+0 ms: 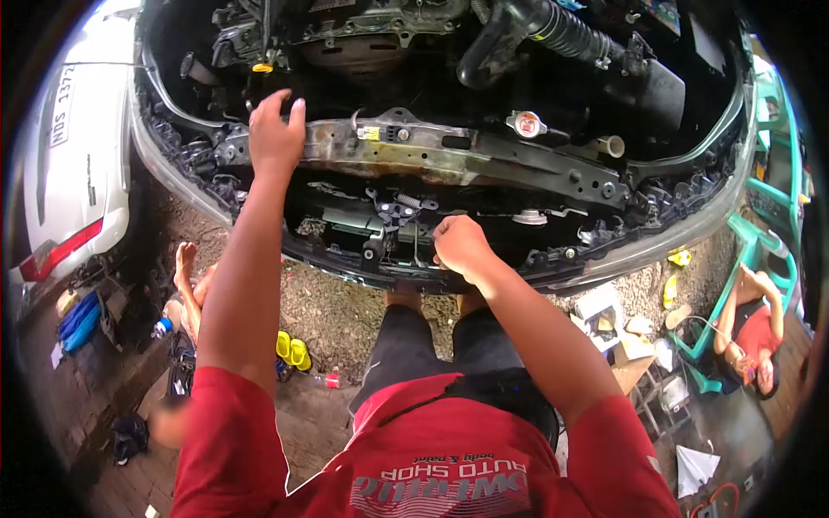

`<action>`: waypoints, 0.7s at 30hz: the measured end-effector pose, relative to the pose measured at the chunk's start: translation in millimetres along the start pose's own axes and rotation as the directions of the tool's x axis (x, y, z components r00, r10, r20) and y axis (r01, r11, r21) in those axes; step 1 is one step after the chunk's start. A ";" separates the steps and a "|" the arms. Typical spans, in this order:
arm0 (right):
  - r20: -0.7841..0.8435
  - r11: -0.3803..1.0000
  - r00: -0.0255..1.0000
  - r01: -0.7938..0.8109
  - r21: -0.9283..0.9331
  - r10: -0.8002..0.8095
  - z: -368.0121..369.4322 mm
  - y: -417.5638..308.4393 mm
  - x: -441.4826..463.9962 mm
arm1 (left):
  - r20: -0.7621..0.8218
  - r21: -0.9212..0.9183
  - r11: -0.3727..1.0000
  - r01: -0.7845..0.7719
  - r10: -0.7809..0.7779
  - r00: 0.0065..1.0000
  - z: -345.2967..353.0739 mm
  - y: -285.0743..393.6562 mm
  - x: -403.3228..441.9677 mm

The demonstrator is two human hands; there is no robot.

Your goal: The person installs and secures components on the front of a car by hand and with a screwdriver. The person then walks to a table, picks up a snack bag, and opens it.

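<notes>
My left hand (pixel 276 134) is raised over the left end of the metal crossmember (pixel 414 157) at the front of a car's engine bay. Its thumb and fingers are apart, with nothing visible between them. Just beyond the fingertips is a yellow ring-shaped handle (pixel 262 67). Lower down, my right hand (pixel 462 248) is closed in a fist by the front edge of the car, right of the hood latch (pixel 397 211). Whatever is inside that fist, if anything, is hidden. A radiator cap (pixel 526 124) sits behind the crossmember, apart from both hands.
A ribbed black air hose (pixel 574 36) crosses the bay's back right. A white car (pixel 82 164) stands at left. One person (pixel 756 332) is by a green plastic chair (pixel 760 250) at right; another is low at left. Yellow sandals (pixel 293 350) and a bottle (pixel 332 377) lie on the ground.
</notes>
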State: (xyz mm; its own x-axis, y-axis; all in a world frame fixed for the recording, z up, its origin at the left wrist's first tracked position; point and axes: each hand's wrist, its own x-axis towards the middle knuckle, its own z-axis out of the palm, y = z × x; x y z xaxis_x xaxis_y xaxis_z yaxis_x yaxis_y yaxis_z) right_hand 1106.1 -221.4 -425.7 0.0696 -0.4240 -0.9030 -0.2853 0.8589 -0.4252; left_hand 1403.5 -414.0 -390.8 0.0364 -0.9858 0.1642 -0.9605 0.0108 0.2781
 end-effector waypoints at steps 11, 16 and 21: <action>0.206 0.967 0.954 -0.181 -0.181 0.217 -42.3 49.0 55.7 | -0.018 0.414 0.901 -0.130 0.151 0.988 71.8 30.9 11.4; 0.101 0.940 0.944 -0.324 0.110 0.314 -16.2 97.9 113.7 | -0.015 0.030 0.999 0.039 -0.039 0.999 88.3 32.2 3.8; 0.101 0.731 0.978 -0.204 0.652 0.183 5.7 165.3 156.7 | 0.038 -0.020 0.998 0.067 -0.066 0.997 84.4 37.9 3.9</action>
State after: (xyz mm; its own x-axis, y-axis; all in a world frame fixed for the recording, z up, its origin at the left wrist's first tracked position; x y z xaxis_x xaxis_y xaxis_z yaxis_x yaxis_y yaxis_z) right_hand 1075.3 -144.2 -637.9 0.1120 -0.2285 -0.9671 0.4002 0.9011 -0.1666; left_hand 1344.0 -431.6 -459.4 0.0897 -0.9899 0.1097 -0.9500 -0.0519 0.3078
